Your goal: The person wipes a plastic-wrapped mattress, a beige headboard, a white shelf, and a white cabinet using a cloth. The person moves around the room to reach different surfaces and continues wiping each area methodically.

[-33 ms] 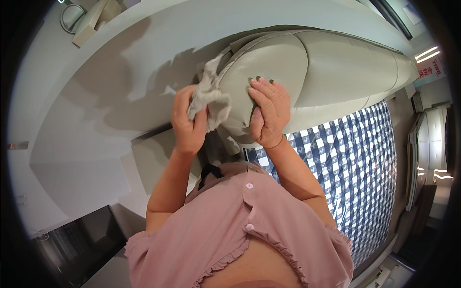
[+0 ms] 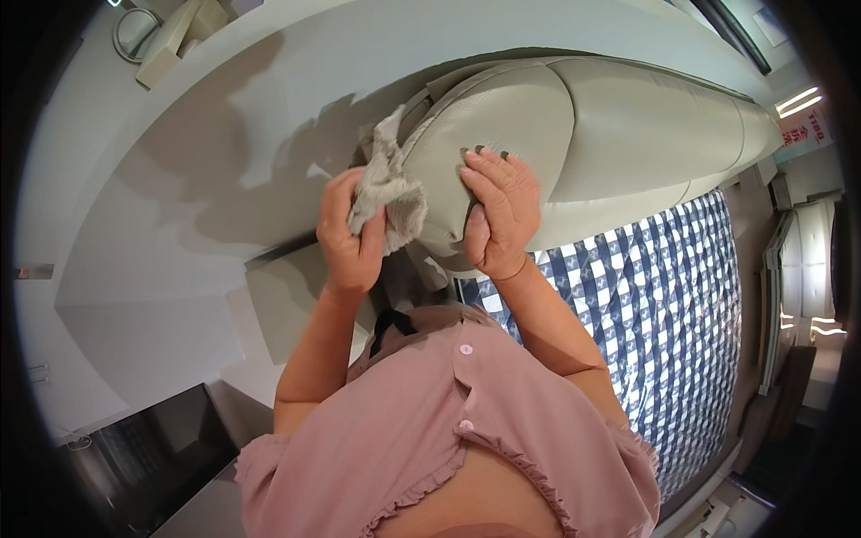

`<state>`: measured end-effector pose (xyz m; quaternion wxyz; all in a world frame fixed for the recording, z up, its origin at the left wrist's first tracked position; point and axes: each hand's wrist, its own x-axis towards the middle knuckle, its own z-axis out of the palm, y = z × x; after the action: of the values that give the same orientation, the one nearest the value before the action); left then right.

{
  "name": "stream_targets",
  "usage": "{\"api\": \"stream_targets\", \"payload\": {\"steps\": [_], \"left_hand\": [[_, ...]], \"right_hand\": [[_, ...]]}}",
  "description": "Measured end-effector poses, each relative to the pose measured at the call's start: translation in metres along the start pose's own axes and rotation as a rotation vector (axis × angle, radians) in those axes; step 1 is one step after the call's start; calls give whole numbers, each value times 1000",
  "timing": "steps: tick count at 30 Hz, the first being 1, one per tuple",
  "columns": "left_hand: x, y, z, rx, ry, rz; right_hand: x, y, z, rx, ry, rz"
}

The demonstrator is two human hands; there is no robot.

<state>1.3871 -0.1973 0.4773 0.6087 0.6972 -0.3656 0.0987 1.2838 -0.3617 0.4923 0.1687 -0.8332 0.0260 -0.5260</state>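
Note:
A crumpled grey-beige cloth is bunched in my left hand, whose fingers are closed round it. The cloth sits at the left end of a padded cream leather headboard, beside its rounded side edge. My right hand lies on the headboard's end cushion with its fingers stretched out and nothing in them. Part of the cushion's edge is hidden behind the cloth and my hands.
A bed with a blue-and-white checked cover spreads out to the right, below the headboard. A pale wall stands behind and to the left. A beige bedside cabinet is by my left forearm. At lower left is a dark glossy panel.
My left hand and the cloth have shifted slightly to the left. My right hand has moved very slightly left, still on the headboard.

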Motion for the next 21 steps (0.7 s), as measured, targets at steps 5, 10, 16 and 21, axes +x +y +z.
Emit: {"api": "stream_targets", "payload": {"steps": [5,10,16,21], "left_hand": [[5,2,0,-19,-26,-47],[66,-17,11,-152,-256,-164],[118,-37,50,-83,-452,-99],[144,-46,73,18,-466,141]], "right_hand": [[-5,5,5,14,33,-12],[-6,8,6,7,35,-32],[-8,12,9,30,38,-36],[-8,12,9,31,28,-36]]}}
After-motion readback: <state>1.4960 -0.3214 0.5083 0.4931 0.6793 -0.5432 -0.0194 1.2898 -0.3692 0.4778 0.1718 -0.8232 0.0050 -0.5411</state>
